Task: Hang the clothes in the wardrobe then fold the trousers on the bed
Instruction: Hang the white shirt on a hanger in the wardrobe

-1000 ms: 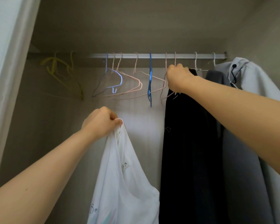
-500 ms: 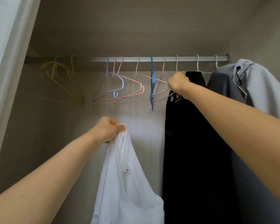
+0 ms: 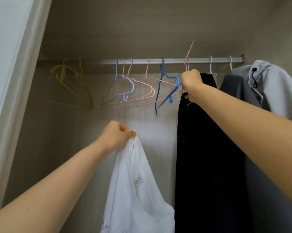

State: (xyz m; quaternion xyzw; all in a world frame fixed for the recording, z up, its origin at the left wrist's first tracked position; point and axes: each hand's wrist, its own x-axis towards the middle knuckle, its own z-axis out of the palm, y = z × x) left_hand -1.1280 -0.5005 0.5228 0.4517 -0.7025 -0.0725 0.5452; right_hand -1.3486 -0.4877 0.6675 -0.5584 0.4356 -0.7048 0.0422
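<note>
Two hands busy: left hand (image 3: 115, 134) bunches one white shirt (image 3: 133, 190), right hand (image 3: 191, 81) grips one pink hanger (image 3: 190, 50) beside three hung garments (image 3: 209, 148)

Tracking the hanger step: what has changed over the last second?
The right hand, gripping a thin pink wire hanger, has lifted its hook above the silver metal rail. The left hand still grips the white T-shirt; the black garment hangs as before.

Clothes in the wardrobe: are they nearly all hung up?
Partly. A black garment, a grey garment and a pale shirt hang on the rail. The right hand grips a pink hanger, hook raised above the rail; the left hand holds a white shirt. Left: hang that shirt, then fold trousers on a bed not in view.
</note>
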